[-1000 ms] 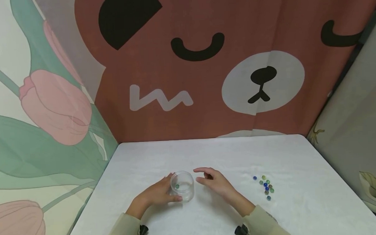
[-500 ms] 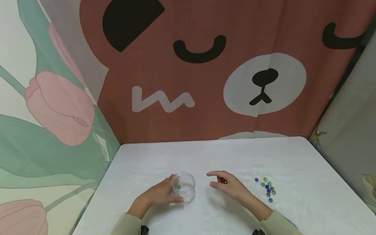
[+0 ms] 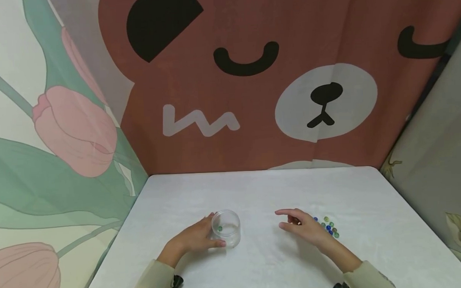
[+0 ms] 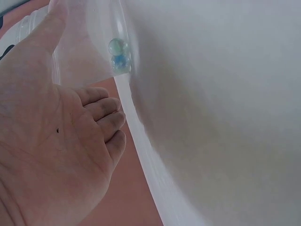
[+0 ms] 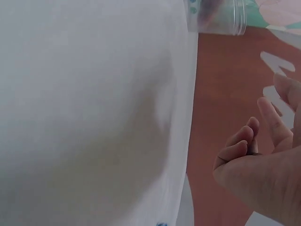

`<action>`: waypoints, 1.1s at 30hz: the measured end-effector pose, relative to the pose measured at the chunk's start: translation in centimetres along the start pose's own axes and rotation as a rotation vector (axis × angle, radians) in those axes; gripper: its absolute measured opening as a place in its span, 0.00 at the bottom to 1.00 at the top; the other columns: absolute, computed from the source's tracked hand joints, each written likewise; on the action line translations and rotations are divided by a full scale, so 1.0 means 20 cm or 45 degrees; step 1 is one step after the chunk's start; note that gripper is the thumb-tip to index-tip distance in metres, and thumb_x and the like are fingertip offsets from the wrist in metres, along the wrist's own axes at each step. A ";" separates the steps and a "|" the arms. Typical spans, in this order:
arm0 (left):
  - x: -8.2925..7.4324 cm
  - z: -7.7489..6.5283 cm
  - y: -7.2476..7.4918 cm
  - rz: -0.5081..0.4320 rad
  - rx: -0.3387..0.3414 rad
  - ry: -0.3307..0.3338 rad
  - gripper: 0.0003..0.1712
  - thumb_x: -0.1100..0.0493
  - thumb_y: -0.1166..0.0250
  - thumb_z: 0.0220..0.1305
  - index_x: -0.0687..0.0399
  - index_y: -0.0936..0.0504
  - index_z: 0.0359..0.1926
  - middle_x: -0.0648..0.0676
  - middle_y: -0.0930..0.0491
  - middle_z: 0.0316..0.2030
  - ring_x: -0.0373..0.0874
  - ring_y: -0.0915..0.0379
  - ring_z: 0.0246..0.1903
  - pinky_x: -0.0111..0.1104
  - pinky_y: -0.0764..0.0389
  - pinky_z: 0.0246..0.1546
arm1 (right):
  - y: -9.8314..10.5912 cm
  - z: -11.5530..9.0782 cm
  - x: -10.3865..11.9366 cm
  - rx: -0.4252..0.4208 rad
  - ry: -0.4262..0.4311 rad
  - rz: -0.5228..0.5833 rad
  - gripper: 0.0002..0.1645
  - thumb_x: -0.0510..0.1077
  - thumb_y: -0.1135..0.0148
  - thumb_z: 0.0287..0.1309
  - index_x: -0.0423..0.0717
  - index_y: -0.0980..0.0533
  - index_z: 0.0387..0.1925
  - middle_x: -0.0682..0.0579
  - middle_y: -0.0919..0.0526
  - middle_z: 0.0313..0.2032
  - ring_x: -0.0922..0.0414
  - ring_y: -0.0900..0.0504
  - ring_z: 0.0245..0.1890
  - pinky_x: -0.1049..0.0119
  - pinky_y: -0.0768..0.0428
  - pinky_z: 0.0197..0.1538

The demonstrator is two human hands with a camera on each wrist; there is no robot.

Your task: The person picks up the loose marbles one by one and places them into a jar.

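Note:
My left hand (image 3: 195,237) holds a clear plastic jar (image 3: 234,239) on the white table, its thumb along the near side. At least one green marble (image 3: 220,228) shows inside; the left wrist view reveals a pale green marble (image 4: 115,47) and a bluish one (image 4: 120,61) by the jar's base. Over to the right, my right hand (image 3: 305,227) hovers just left of a group of loose marbles (image 3: 328,228), partly covering them. Its index finger and thumb stretch out apart, the other fingers are bent, and nothing is seen between them.
The white table (image 3: 257,270) reaches back to a brown curtain (image 3: 200,153) with a bear print. A flower-patterned curtain (image 3: 74,132) hangs at the left, and a pale cloth (image 3: 437,162) at the right.
My right hand has moved away from the jar, rightward to the loose marbles, and now hides some of them. The left hand and jar have stayed in place.

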State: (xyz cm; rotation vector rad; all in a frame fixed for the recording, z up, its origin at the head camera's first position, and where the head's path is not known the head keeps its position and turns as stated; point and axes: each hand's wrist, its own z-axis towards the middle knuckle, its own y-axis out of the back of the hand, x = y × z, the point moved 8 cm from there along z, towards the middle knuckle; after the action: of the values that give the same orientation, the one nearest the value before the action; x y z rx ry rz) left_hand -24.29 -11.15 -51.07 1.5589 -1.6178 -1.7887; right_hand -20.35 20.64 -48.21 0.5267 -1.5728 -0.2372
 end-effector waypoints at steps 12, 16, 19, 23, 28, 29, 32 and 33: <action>0.01 0.01 0.00 0.025 -0.003 -0.006 0.63 0.24 0.36 0.57 0.52 0.49 0.81 0.64 0.51 0.78 0.62 0.53 0.77 0.57 0.43 0.73 | 0.16 -0.03 -0.13 -0.039 0.024 -0.112 0.27 0.53 0.31 0.64 0.52 0.21 0.62 0.45 0.27 0.45 0.56 0.29 0.41 0.69 0.28 0.39; 0.01 0.01 0.00 0.030 0.001 0.007 0.63 0.23 0.36 0.56 0.51 0.50 0.81 0.63 0.51 0.79 0.61 0.53 0.77 0.56 0.43 0.73 | 0.22 -0.04 -0.16 -0.036 0.064 -0.194 0.28 0.54 0.31 0.64 0.51 0.21 0.62 0.44 0.26 0.46 0.57 0.27 0.42 0.67 0.26 0.41; 0.02 0.01 -0.01 0.021 0.004 0.031 0.64 0.23 0.36 0.56 0.50 0.50 0.81 0.62 0.51 0.79 0.60 0.53 0.77 0.56 0.43 0.74 | 0.27 -0.04 -0.18 -0.030 0.083 -0.232 0.28 0.53 0.32 0.65 0.48 0.22 0.63 0.45 0.25 0.47 0.57 0.27 0.43 0.67 0.23 0.43; 0.02 0.01 -0.01 0.012 0.010 0.045 0.64 0.23 0.36 0.56 0.50 0.50 0.81 0.61 0.52 0.79 0.59 0.54 0.78 0.56 0.44 0.74 | 0.34 -0.03 -0.24 -0.023 0.062 -0.252 0.28 0.50 0.33 0.67 0.44 0.24 0.64 0.45 0.25 0.47 0.56 0.26 0.45 0.66 0.21 0.45; 0.02 0.01 -0.01 0.015 0.015 0.055 0.64 0.23 0.36 0.56 0.49 0.51 0.81 0.61 0.52 0.79 0.59 0.54 0.78 0.56 0.44 0.74 | 0.42 -0.02 -0.32 -0.015 -0.021 -0.266 0.32 0.54 0.34 0.67 0.45 0.26 0.67 0.43 0.27 0.53 0.50 0.25 0.52 0.59 0.20 0.50; 0.02 0.01 -0.01 0.014 0.014 0.057 0.64 0.23 0.36 0.56 0.49 0.51 0.81 0.61 0.52 0.79 0.58 0.54 0.78 0.56 0.44 0.74 | 0.43 -0.02 -0.34 -0.018 -0.042 -0.270 0.33 0.55 0.34 0.66 0.46 0.26 0.67 0.43 0.27 0.55 0.49 0.25 0.53 0.59 0.20 0.50; 0.02 0.01 -0.01 0.012 0.013 0.054 0.63 0.23 0.36 0.56 0.48 0.51 0.81 0.61 0.52 0.79 0.58 0.54 0.78 0.56 0.44 0.74 | 0.46 -0.01 -0.37 -0.002 -0.064 -0.277 0.35 0.57 0.34 0.66 0.47 0.27 0.68 0.41 0.29 0.57 0.48 0.26 0.54 0.58 0.21 0.49; 0.02 0.01 -0.01 0.011 0.013 0.052 0.63 0.23 0.36 0.56 0.48 0.51 0.81 0.61 0.52 0.79 0.59 0.55 0.78 0.56 0.44 0.74 | 0.46 -0.01 -0.38 0.007 -0.076 -0.277 0.35 0.57 0.34 0.66 0.48 0.27 0.68 0.41 0.30 0.58 0.48 0.26 0.54 0.58 0.21 0.48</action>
State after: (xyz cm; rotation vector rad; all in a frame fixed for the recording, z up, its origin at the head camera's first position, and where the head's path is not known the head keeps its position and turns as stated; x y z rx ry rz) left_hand -24.46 -11.38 -51.54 1.5804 -1.6147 -1.7354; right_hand -21.82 32.21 -50.61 0.7014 -1.5742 -0.4171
